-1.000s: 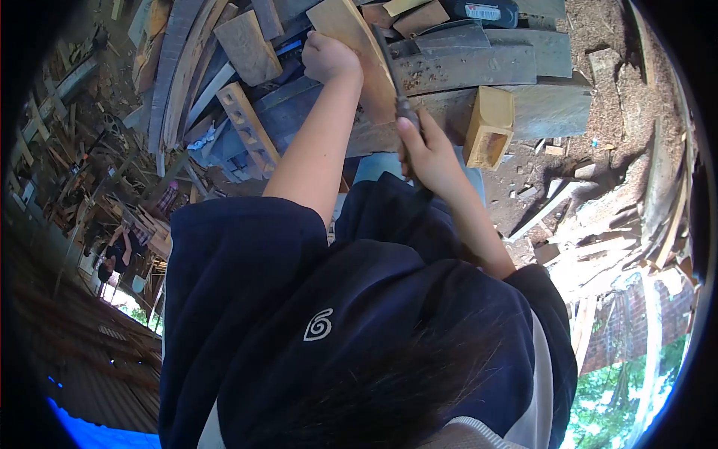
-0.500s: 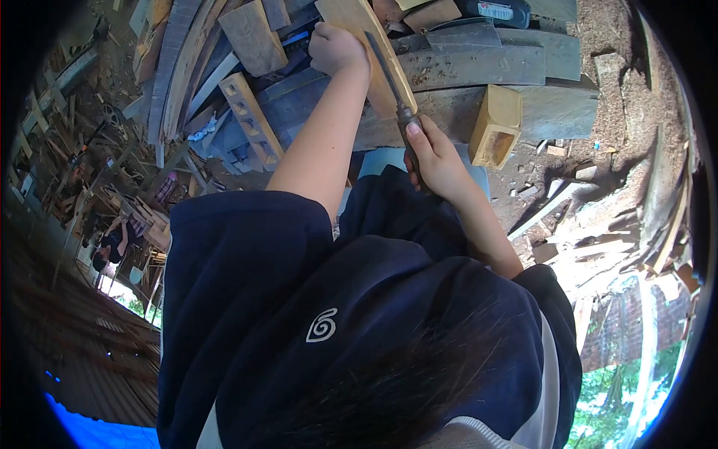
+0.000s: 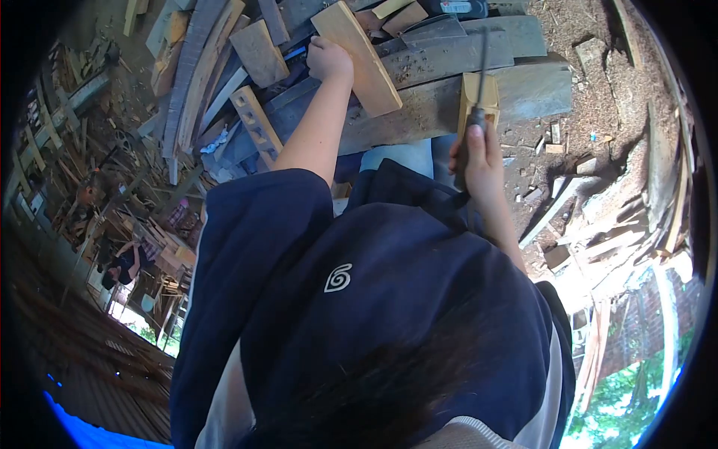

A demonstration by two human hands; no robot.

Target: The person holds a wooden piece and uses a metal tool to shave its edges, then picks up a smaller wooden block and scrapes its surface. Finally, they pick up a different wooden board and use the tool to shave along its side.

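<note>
While the left hand [image 3: 329, 60] is clasping the far wooden board [image 3: 364, 63] by its left edge, the right hand [image 3: 482, 163], closed around the file [image 3: 476, 116], is carrying it rightward off the board, across the yellow container [image 3: 490, 91], interrupting filing.

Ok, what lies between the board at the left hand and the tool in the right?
In the head view: grey planks, with debris near the board, then, appearing next to the tool, part of a tan box.
</note>
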